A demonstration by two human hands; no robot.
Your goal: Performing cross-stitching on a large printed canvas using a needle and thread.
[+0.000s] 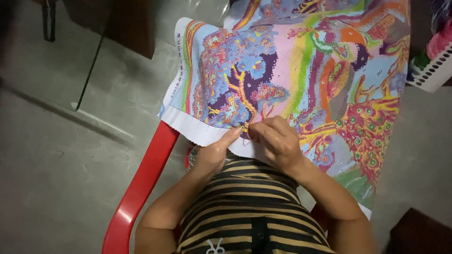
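Across the lap of the seated person, seen from the head camera, lies a large cross-stitch canvas [301, 70], printed and partly stitched in pink, blue, purple, green, orange and red; its top and right part run out of the picture, and its lower right corner hangs past the knee. Along its left white border runs a narrow strip of small dark printed characters, too small to make out. Its near white edge sits between the two hands.

At that edge the left hand [214, 153] pinches the cloth, thumb on top, with the other fingers hidden underneath. Just beside it, the right hand [278, 138] is curled closed with its fingertips bunched on the fabric near a yellow stitched branch; whatever it pinches is too small to see, though a thin dark thread shows below the fingertips. The two hands are nearly touching.

Below them a brown-and-tan striped shirt [249, 207] fills the lower middle, cut off by the bottom edge. A red plastic chair [141, 183] shows only as one arm on the left. On the grey floor [70, 164] at upper left stands a glass pane [52, 61], its frame dark and cut off. At the right edge a white perforated basket [435, 68] holds pink and green thread, mostly out of view
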